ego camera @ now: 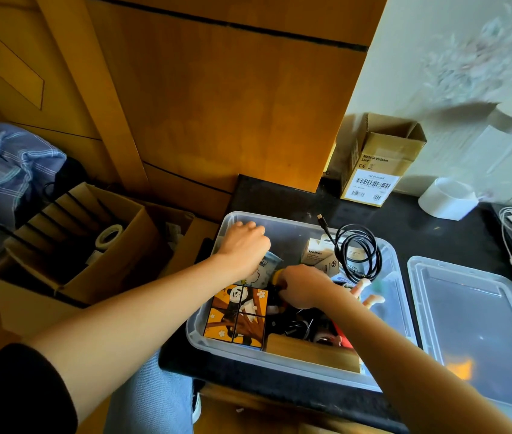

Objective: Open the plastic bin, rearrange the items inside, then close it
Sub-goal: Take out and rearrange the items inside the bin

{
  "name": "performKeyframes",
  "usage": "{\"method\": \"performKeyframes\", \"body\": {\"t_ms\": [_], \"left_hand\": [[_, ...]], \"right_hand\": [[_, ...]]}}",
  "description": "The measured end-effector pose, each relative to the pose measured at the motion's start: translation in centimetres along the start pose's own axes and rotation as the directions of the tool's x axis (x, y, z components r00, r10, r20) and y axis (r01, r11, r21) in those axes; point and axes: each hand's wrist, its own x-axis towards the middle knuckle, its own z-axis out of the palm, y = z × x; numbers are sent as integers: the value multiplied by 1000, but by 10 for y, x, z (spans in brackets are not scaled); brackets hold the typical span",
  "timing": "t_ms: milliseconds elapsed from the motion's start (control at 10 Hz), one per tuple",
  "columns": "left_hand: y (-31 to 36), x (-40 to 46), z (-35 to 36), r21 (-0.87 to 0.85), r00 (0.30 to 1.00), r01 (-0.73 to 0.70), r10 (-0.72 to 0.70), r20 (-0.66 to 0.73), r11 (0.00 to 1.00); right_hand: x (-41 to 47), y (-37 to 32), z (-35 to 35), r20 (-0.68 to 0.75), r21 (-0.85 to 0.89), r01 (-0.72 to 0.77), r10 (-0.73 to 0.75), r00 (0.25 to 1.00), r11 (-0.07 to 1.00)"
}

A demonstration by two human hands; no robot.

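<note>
Lying open, the plastic bin (390, 264) holds a panda box (237, 314) beside the right hand (303, 285), which pinches something yellow; the left hand (243, 245) grips a pouch (267, 264); the lid (480, 333) rests alongside.

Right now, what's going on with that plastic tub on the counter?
A person is sorting through the open plastic bin. Its lid lies off to the right on the dark counter. The left hand holds a small packet inside, and the right hand reaches among the items beside a panda cube.
</note>
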Motion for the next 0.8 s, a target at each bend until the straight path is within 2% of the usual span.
{"method": "performKeyframes", "body": {"t_ms": [100,200,300,400,500,600,700,800], "left_hand": [[-1,-2,-2,140,997,34,-43,62,990],[1,-3,-4,181,989,70,-92,116,981],[7,-4,-3,152,986,106,-123,113,983],[9,-5,-3,55,991,105,-109,77,993],[8,-8,-6,-14,992,83,-81,96,996],[6,-11,-7,-45,983,57,-48,180,997],[4,-12,-8,-32,966,24,-15,258,999],[4,-13,-12,-73,942,35,-8,335,997]], "right_hand": [[0,-1,1,-10,21,11,-10,1000,1000],[1,0,3,-18,40,3,-3,1000,999],[1,1,4,-23,56,-11,12,1000,998],[2,0,3,-33,58,-28,30,999,998],[6,-2,1,-76,133,-44,54,996,990],[12,-8,-9,-68,264,-39,59,996,964],[25,-11,-21,12,367,-122,126,992,922],[34,-14,-23,30,514,-182,195,980,838]]}}
